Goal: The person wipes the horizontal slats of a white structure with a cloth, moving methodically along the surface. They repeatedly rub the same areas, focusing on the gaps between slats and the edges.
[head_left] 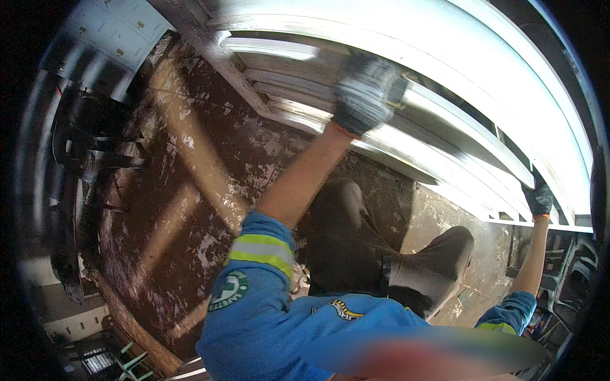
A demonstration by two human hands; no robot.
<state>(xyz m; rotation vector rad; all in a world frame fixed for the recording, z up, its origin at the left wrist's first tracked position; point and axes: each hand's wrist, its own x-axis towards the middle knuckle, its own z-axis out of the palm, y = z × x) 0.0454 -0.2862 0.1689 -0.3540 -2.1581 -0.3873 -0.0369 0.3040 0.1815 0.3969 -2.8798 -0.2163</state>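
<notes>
My left hand [367, 95], in a grey and black work glove with an orange cuff, is raised in front of a white slatted frame [445, 168]. Motion smears its fingers, so their pose is unclear. A small yellowish edge [400, 101] shows beside the knuckles, too blurred to name. At the far right, my right hand [539, 200], gloved alike, grips one of the frame's long bars, with its fingertips partly hidden behind it. Strong light washes out the frame's upper bars.
My bent legs [343, 241] are over a worn, brown floor [210, 140] with peeling paint. Dark chair-like furniture [95, 152] stands at left, and a green plastic chair [133, 362] at lower left. Dark plastic chairs [575, 267] are close by my right arm. Pale cabinets [117, 32] fill the upper left.
</notes>
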